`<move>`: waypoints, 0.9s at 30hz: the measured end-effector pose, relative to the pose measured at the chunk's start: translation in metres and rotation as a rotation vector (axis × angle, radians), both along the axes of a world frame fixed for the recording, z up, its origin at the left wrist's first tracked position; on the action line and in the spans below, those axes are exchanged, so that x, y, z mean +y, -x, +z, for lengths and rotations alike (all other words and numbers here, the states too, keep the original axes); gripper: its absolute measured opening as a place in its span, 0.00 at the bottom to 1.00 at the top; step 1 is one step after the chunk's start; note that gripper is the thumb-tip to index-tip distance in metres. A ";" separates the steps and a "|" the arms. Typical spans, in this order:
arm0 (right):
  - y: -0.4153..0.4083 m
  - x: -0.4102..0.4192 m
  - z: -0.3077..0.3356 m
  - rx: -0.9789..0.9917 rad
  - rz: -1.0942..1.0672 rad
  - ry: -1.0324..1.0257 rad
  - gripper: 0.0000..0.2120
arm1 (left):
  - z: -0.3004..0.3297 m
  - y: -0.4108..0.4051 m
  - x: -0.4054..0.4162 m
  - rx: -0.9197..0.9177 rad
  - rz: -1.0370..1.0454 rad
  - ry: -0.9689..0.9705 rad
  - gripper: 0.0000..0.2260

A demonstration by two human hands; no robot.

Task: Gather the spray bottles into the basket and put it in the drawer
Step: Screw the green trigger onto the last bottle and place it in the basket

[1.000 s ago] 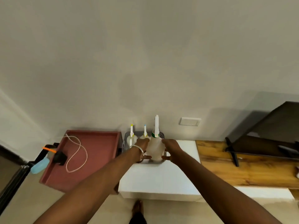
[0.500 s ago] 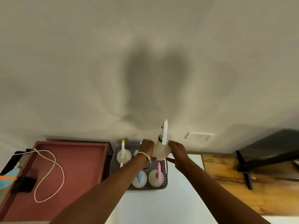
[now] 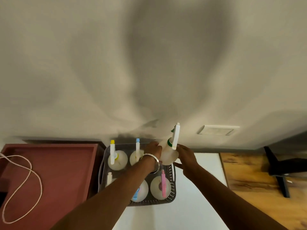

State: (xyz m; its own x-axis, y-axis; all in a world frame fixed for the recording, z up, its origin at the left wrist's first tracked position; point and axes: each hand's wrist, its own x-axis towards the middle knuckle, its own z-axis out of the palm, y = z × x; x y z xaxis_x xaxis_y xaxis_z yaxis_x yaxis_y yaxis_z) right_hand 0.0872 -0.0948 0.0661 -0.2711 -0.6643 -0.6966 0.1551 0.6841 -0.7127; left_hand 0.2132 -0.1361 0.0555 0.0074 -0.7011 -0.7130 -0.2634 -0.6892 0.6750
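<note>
The dark grey perforated plastic basket (image 3: 172, 185) is taken as the landmark here, set on the white cabinet top (image 3: 191, 211), and it is very nearly filled: inside it, at the far left corner, a translucent white spray bottle with a yellow-tipped nozzle (image 3: 114, 157) is seen upright, just beside it a second with a pale blue tip (image 3: 137, 153), and along the near wall one with a blue trigger (image 3: 138, 190) and one with a pink trigger (image 3: 161, 187); at the near left a further white nozzle (image 3: 109, 178) is glimpsed, its bottle hidden by the forearm. The last one, the translucent bottle with the green collar and white nozzle (image 3: 168, 152), is being held tilted over the basket's far right corner, not yet seated. It is gripped from both sides: the left hand (image 3: 153, 149), a metal bangle at its wrist, is curled against its left flank, and the fingers of the right hand (image 3: 185, 156) are closed on its right flank. By judgement, the gathering is all but done; what is left is this bottle being lowered into the empty corner, then the basket being carried to the drawer, which is not seen anywhere in view. Left of the basket, a dark red tray (image 3: 66, 171) with a white cord (image 3: 21, 188) is left untouched
</note>
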 end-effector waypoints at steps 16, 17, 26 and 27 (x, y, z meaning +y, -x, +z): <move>-0.022 -0.013 -0.094 -0.006 0.107 -0.109 0.15 | -0.085 -0.007 -0.012 -0.338 -0.198 -0.115 0.17; -0.023 -0.013 -0.097 -0.015 0.101 -0.119 0.14 | -0.087 -0.007 -0.011 -0.353 -0.210 -0.118 0.16; -0.023 -0.011 -0.101 0.026 0.111 -0.143 0.11 | -0.102 0.002 -0.002 -0.409 -0.232 -0.080 0.14; -0.023 -0.012 -0.102 0.038 0.119 -0.137 0.11 | -0.101 0.002 -0.001 -0.414 -0.238 -0.075 0.14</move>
